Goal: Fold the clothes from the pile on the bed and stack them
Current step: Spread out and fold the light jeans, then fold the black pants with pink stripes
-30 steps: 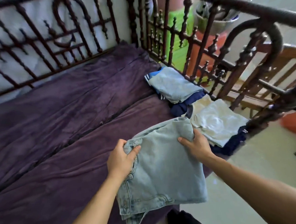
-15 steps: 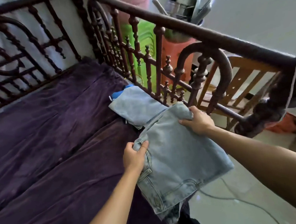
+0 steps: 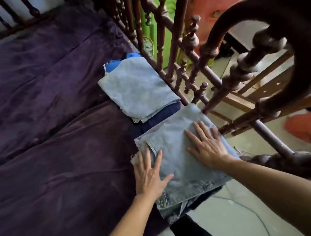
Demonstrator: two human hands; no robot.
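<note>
Folded light-blue jeans (image 3: 180, 163) lie on the near stack at the bed's right edge, covering the clothes beneath. My left hand (image 3: 149, 174) lies flat on the jeans' left edge with fingers spread. My right hand (image 3: 205, 146) presses flat on their right half. Behind them sits a second stack (image 3: 137, 88) topped by a pale denim piece, with dark navy and bright blue clothes under it. Both stacks rest on the purple bedcover (image 3: 53, 141).
A dark carved wooden railing (image 3: 181, 49) runs along the bed's right side, close to both stacks, with a thick curved post (image 3: 265, 31) overhead. Beyond it are a green object, an orange-red container and a tiled floor. A dark garment (image 3: 189, 229) hangs below the bed edge.
The jeans were carried right and set down on the near stack, hiding the pale garment there. Both hands let go of them and now lie flat on top.
</note>
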